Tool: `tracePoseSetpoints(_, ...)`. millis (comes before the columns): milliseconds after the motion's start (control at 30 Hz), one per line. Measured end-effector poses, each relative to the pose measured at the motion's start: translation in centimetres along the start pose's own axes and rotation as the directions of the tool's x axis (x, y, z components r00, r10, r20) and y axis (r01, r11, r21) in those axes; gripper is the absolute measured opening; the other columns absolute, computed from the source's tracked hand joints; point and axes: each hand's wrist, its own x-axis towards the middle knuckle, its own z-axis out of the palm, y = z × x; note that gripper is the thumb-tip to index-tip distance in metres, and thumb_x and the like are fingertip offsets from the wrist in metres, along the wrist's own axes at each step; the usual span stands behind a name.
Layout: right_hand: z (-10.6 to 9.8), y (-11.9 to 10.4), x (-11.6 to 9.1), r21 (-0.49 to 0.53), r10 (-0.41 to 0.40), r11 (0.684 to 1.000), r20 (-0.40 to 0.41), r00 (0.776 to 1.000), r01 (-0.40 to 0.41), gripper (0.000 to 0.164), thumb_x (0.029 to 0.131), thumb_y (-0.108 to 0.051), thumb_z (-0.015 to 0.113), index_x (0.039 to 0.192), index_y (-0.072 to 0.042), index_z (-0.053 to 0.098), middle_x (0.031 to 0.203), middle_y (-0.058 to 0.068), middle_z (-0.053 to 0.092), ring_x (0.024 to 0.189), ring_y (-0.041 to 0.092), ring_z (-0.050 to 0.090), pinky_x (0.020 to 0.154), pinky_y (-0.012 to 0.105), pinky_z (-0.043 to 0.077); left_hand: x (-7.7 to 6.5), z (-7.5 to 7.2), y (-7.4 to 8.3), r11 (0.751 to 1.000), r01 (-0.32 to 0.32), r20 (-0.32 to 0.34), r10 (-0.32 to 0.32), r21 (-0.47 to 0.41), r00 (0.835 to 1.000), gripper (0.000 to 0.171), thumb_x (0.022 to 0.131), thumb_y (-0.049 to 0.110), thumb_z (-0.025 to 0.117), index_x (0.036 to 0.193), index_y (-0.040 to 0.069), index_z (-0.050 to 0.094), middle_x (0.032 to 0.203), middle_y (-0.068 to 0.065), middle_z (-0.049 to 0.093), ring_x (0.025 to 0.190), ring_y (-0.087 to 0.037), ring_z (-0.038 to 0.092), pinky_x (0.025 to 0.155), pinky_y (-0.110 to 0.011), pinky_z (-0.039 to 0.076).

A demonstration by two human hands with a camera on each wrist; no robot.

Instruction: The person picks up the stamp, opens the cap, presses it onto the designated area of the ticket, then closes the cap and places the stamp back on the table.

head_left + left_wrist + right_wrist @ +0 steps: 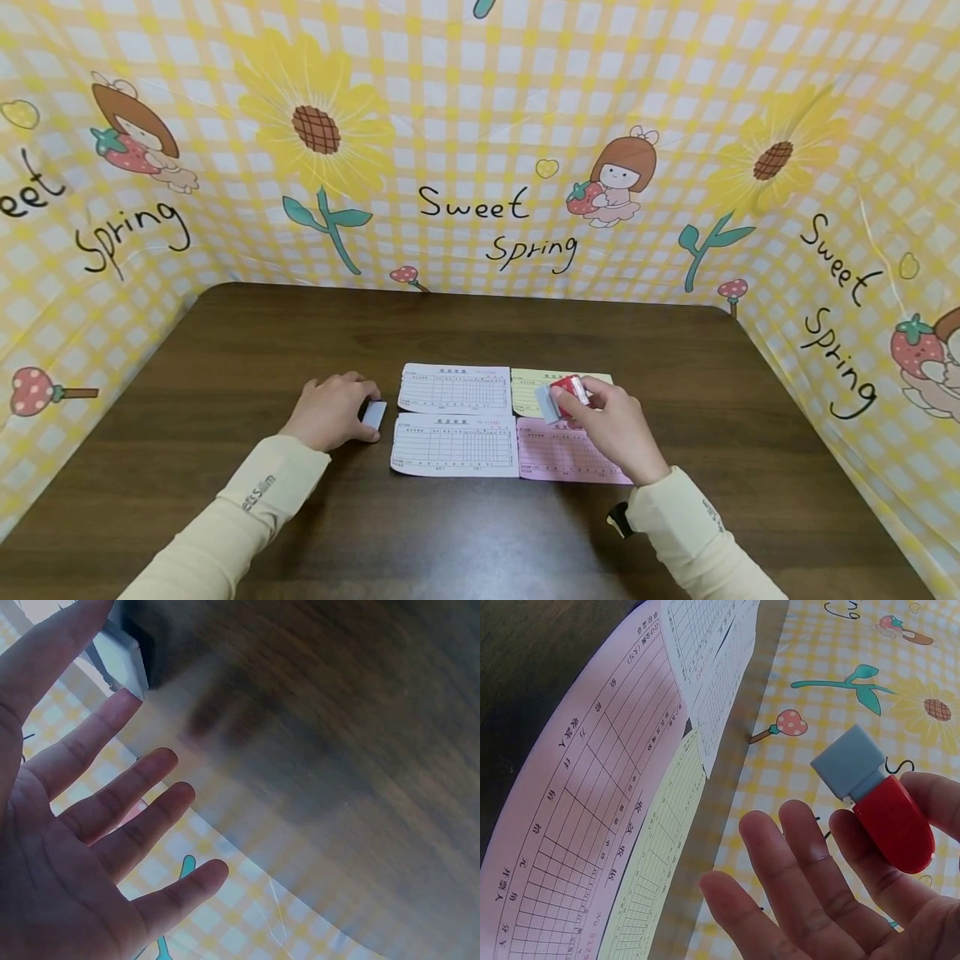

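Four receipt slips lie in a two-by-two block: two white slips (454,446) at the left, a yellow slip (528,392) at upper right, a pink slip (558,454) at lower right. My right hand (618,425) pinches a stamp (892,821) between thumb and index finger, its other fingers spread. The stamp has a rounded red body and a light-blue square end, and is above the yellow and pink slips. Left of the slips, my left hand (333,410) holds a small white-and-black block (373,415) by thumb and index finger at the tabletop. Its exact kind is unclear.
The dark wood table (450,542) is enclosed at the back and sides by a yellow checked cloth (465,125) with flower prints. A small black-and-yellow object (619,521) shows at the right cuff.
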Motion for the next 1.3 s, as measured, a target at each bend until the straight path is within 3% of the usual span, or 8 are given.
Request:
tracePoseSetpoints(667, -0.04, 0.14, 0.20, -0.015, -0.003, 1.000, 0.000, 1.000, 0.003, 0.034, 0.097, -0.041, 0.068, 0.111, -0.011, 0.072, 0.093, 0.005, 0.071, 0.083, 0.025, 0.070, 0.068, 0.032, 0.046, 0.12, -0.30, 0.06, 1.000, 0.004, 0.024, -0.004, 0.001, 1.000, 0.047, 0.073, 0.031, 0.091, 0.110, 0.007, 0.073, 0.119, -0.020, 0.066, 0.105, -0.039, 0.064, 0.090, -0.071, 0.043)
tracePoseSetpoints(1300, -0.30, 0.24, 0.54, -0.064, -0.044, 0.997, 0.001, 0.999, 0.044, 0.037, 0.097, -0.040, 0.068, 0.115, -0.008, 0.072, 0.095, 0.007, 0.071, 0.082, 0.025, 0.072, 0.067, 0.033, 0.048, 0.14, -0.77, 0.81, 1.000, -0.025, -0.008, 0.025, -0.003, 1.000, 0.040, 0.076, 0.027, 0.089, 0.108, 0.009, 0.073, 0.121, -0.019, 0.066, 0.108, -0.038, 0.064, 0.090, -0.069, 0.043)
